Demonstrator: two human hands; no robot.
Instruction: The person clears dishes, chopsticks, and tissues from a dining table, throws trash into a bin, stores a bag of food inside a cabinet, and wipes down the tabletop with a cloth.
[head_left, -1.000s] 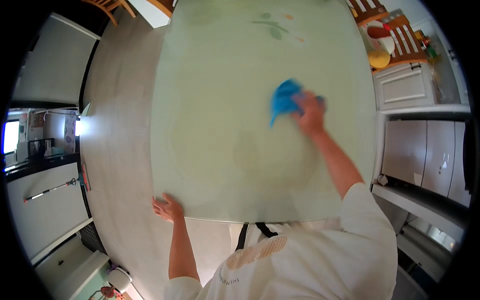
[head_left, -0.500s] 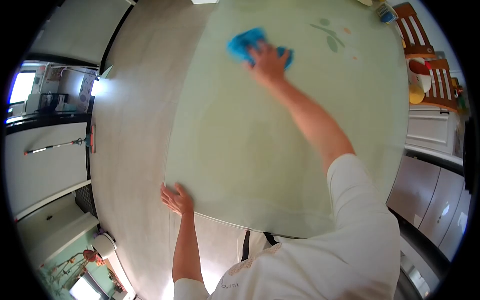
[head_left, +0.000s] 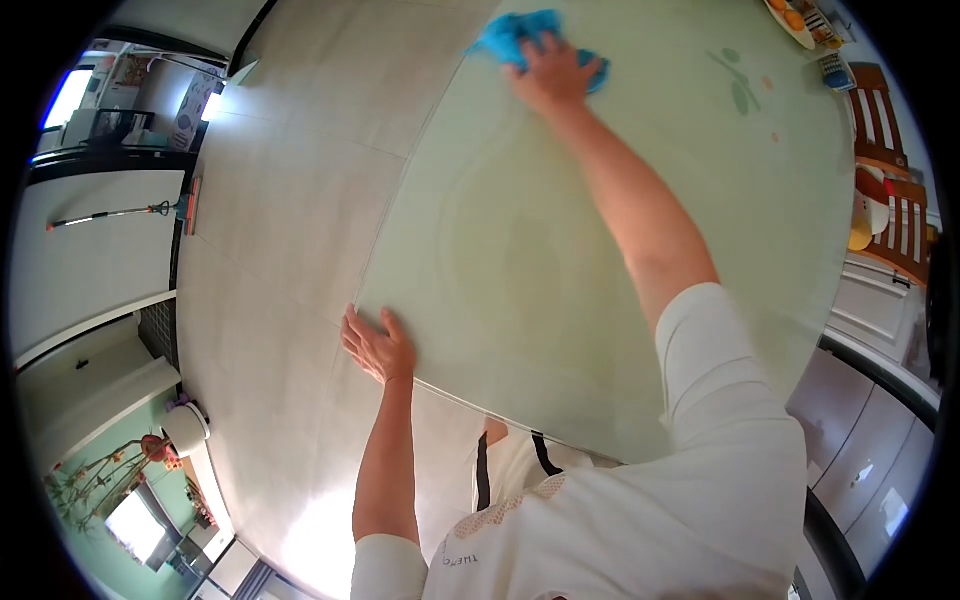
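A pale green tabletop (head_left: 600,250) with a leaf and dot pattern fills the middle of the view. Near its far left edge, my right hand (head_left: 550,72) presses a crumpled blue cloth (head_left: 513,36) flat against the surface, with cloth showing on both sides of the fingers. My left hand (head_left: 380,345) rests on the table's near left corner, thumb apart from the fingers, holding nothing.
Wooden chairs (head_left: 880,120) stand along the right side. At the far right corner are a plate of orange fruit (head_left: 793,20) and a small basket (head_left: 836,72). A long-handled mop (head_left: 110,215) is at the left, beyond the floor (head_left: 290,200).
The view has turned, shifting the table to the right. My right hand has carried the blue cloth from the table's right side to its far left edge. My left hand stays at the corner.
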